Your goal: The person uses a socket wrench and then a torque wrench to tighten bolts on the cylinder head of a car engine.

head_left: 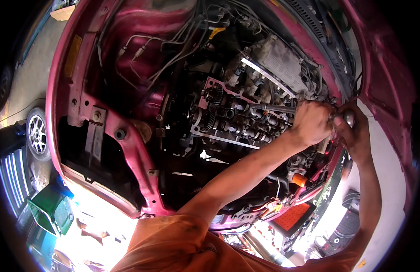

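Across the right side of an open engine bay, my left hand (313, 120) is closed in a fist around a long metal bar (275, 108), which looks like a socket extension. Its far end lies over the exposed cylinder head (232, 139), among camshafts with toothed gears (211, 121). Close beside it, my right hand (354, 131) curls its fingers around a rounded shiny metal piece (349, 119), perhaps a ratchet head. Whether this piece joins the bar is hidden by my hands.
A pink car body frames the bay, with a front crossmember (135, 154) at left. A grey intake cover (282, 61) sits beyond the cylinder head. Outside stand a wheel (38, 131), a green bin (53, 211) and a red tray (291, 219). Thin metal lines (178, 50) cross the far side.
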`<action>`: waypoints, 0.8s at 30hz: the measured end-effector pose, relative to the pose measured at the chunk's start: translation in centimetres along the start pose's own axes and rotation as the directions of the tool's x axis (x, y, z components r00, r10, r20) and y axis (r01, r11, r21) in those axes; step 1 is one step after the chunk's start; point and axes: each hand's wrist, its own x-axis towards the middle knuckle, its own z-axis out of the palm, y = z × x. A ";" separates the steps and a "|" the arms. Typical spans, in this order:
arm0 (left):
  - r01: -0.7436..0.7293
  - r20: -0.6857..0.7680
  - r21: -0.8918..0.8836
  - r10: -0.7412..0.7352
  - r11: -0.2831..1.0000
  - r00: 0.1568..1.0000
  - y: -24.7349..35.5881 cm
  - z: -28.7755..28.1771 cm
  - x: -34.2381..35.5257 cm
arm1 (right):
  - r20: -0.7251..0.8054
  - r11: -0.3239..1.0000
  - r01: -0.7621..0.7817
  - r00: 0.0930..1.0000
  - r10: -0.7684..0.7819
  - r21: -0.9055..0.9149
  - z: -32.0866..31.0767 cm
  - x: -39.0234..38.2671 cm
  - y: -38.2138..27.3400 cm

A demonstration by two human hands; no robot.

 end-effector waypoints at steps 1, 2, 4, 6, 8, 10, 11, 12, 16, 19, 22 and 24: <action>0.004 -0.006 0.006 -0.004 1.000 1.000 0.0 0.3 -0.1 | 0.060 0.949 -0.212 0.977 0.204 0.233 -0.3 -0.7 -1.0; 0.009 -0.012 0.012 -0.009 1.000 1.000 0.1 0.6 -0.1 | 0.161 0.800 -0.410 0.911 0.379 0.438 -0.4 -1.2 -1.6; 0.004 -0.059 0.023 -0.003 1.000 0.998 -0.1 0.8 -0.1 | 0.166 0.742 -0.300 0.954 0.251 0.600 0.0 -1.6 -1.8; -0.032 -0.134 0.005 0.033 0.999 0.990 -0.5 1.0 0.1 | 0.089 0.671 -0.231 0.967 0.239 0.705 0.8 -2.3 -2.1; -0.082 -0.193 -0.004 0.080 0.997 0.978 -0.5 1.1 0.0 | 0.011 0.591 -0.212 0.946 0.325 0.778 1.8 -3.2 -2.0; -0.096 -0.236 0.004 0.094 0.995 0.967 -0.3 1.1 0.0 | -0.083 0.511 -0.132 0.923 0.376 0.849 3.0 -3.9 -1.1; -0.084 -0.248 0.014 0.085 0.996 0.965 -0.1 1.2 -0.1 | -0.066 0.471 -0.138 0.918 0.391 0.871 3.0 -4.2 -0.9; -0.073 -0.262 0.034 0.080 0.997 0.962 0.0 1.1 0.0 | -0.047 0.426 -0.139 0.916 0.398 0.894 2.9 -4.2 -0.8; 0.085 0.082 0.050 -0.089 0.995 0.993 0.2 0.3 0.4 | 0.195 0.705 -0.257 0.966 0.169 0.661 -0.3 -1.2 -0.7; -0.043 0.143 -0.032 0.047 0.999 0.989 -0.5 -0.5 0.5 | 0.164 0.968 0.251 0.956 -0.244 -0.023 -1.2 0.8 -0.1; -0.009 0.244 0.024 0.003 1.000 0.970 -0.3 -0.6 0.3 | 0.183 0.809 0.499 0.867 -0.464 -0.311 -2.1 2.4 0.5; -0.062 -0.103 -0.024 0.059 0.998 0.993 -1.6 0.3 -0.6 | 0.084 0.988 -0.123 0.990 0.115 0.095 -0.8 1.4 -0.2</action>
